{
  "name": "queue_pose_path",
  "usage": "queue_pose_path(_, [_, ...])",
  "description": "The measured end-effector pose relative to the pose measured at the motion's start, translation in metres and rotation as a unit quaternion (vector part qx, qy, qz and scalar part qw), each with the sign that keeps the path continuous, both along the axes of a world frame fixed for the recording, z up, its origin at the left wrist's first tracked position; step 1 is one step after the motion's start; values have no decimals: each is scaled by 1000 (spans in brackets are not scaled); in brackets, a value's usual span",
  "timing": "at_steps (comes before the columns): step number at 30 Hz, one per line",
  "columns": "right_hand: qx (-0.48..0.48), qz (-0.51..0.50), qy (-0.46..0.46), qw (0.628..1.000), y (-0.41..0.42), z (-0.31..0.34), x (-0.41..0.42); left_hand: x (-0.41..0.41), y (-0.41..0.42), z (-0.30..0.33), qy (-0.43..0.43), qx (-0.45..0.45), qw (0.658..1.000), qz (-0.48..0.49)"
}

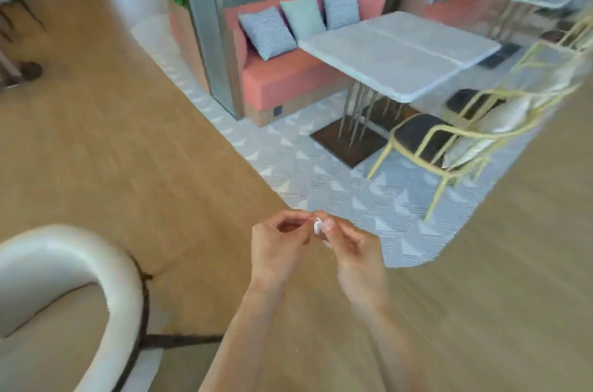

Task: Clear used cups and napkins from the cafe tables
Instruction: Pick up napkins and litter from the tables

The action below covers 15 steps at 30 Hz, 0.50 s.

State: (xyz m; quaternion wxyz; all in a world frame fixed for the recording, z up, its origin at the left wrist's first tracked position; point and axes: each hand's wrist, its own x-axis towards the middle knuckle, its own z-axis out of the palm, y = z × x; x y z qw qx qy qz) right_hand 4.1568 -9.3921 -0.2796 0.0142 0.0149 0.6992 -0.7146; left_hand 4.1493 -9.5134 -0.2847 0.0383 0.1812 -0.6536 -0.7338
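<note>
Both hands meet above the wooden floor point(128, 135): the left hand point(276, 247) and right hand point(356, 250) have fingers curled, pinching a small white scrap point(318, 226) between them, too blurred to identify; a pale counter point(398, 51) stands well beyond, beside a pink bench point(288, 77)

Both hands point(316, 244) together, fingers point(327, 226) curled, fingertips pinched, forearms bare.
</note>
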Motion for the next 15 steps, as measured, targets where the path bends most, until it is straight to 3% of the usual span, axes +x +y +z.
queue_pose_path(6, [-71,-181,10,981,130,16,-44,-68,143,26,45,9,989,-142])
queue_pose_path(15, [-59,-395,3,917,297,7,-117,-187,310,39,64,68,947,-306])
